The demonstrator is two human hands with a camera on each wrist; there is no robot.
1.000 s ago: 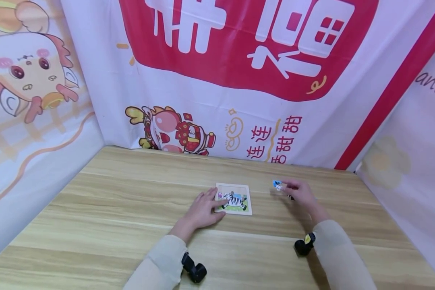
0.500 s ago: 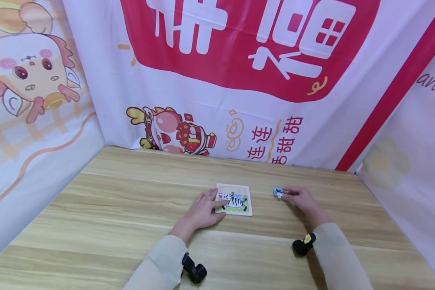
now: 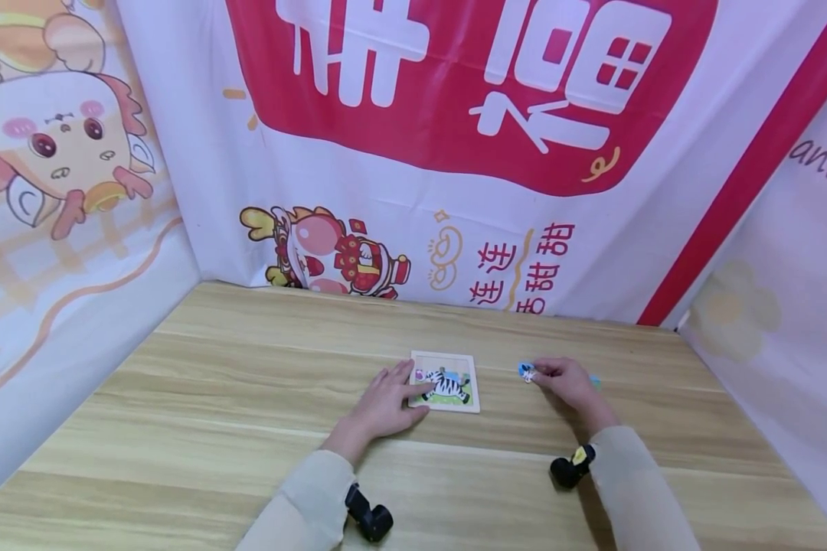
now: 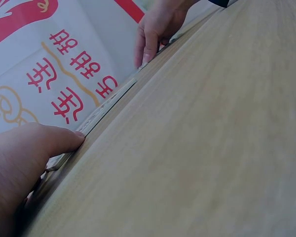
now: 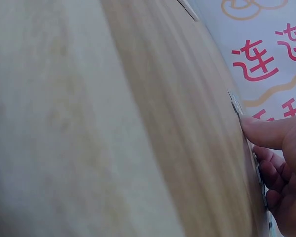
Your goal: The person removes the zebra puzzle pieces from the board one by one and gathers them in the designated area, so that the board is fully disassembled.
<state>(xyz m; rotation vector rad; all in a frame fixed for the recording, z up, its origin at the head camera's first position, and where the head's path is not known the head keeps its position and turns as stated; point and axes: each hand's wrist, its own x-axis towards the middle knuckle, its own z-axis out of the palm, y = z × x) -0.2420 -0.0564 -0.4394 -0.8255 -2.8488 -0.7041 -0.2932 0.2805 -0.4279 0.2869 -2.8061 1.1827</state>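
A square puzzle board (image 3: 457,360) with a pale rim and a zebra picture lies on the wooden table. My left hand (image 3: 382,402) rests on its left side, fingers mostly straight, one finger reaching over the zebra. To the right of the board, my right hand (image 3: 570,383) pinches a small puzzle piece (image 3: 526,372), blue with black and white. Beyond that hand's outer side a bit of another light blue piece (image 3: 596,380) shows, the rest hidden. In the right wrist view the thumb (image 5: 266,132) presses on the thin piece (image 5: 236,104), seen nearly edge-on.
The wooden table (image 3: 248,398) meets a white and red printed cloth (image 3: 413,184) at its back edge. More printed cloth hangs at the left (image 3: 62,229) and right (image 3: 786,321). A black camera (image 3: 370,514) is strapped to the left wrist, another (image 3: 570,467) to the right.
My right hand has come slightly lower and nearer with the puzzle piece, and the light blue piece beyond it now shows. My left hand stays on the board.
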